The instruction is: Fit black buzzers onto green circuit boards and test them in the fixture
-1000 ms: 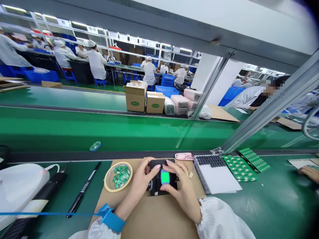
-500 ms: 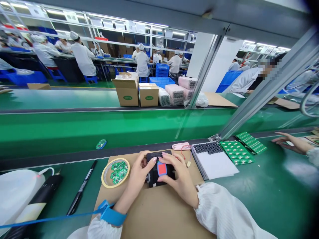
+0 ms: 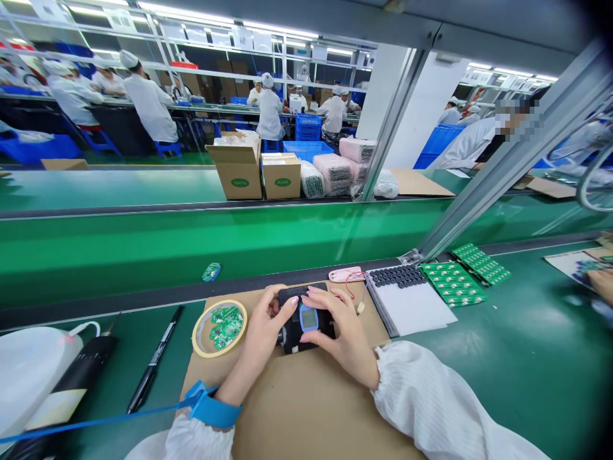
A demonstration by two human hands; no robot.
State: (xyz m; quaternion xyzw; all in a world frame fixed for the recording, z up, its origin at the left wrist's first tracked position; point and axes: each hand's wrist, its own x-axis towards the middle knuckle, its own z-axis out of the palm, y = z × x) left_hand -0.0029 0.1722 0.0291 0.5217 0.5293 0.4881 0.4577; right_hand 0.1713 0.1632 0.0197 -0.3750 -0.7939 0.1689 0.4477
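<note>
1. Grip, right: a small blue-framed display module (image 3: 309,319) is pinched in the right hand (image 3: 345,329), with thumb at its lower edge and forefinger near its upper edge; the digits are parted only by the module's height.
2. Grip, left: the left side of a black fixture (image 3: 293,338) is held in the curled left hand (image 3: 262,329); whether the module is touched by the left thumb cannot be told.
3. Position: the module is seated over the fixture, between both hands, above a cardboard sheet (image 3: 297,409). A grey screen is shown.
4. Risk: the module could be tilted or knocked off its seat if pressed unevenly by thumb and forefinger.
5. Risk: the red wire (image 3: 352,292) of the pink shell (image 3: 345,275) could be snagged, being near the right fingers.
6. Risk: the marker pen (image 3: 156,361) could be dragged by the wrist-strap cord (image 3: 96,422) at its lower end.
7. Count: module, one; fixture, one; pink shell, one; marker, one; tape ring (image 3: 195,333), one; green circuit-board panels (image 3: 453,284), two. Small boards (image 3: 227,326) inside the ring overlap; not countable.
</note>
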